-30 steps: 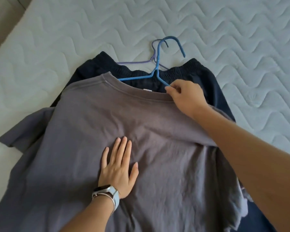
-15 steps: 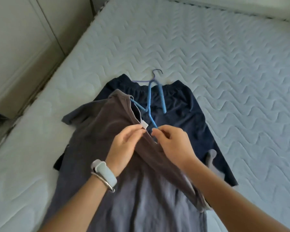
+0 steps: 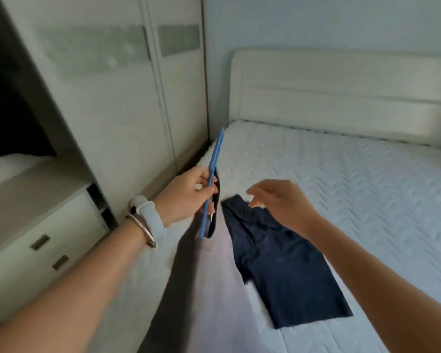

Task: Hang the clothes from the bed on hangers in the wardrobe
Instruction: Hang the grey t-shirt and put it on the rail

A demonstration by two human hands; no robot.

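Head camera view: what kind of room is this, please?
Most likely a bedroom: a bed with a padded headboard, and a tall wardrobe with drawers beside it.

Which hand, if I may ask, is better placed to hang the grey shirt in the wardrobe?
Left hand: it grips the blue hanger carrying the grey shirt, and the wardrobe is on its side. The right hand holds nothing.
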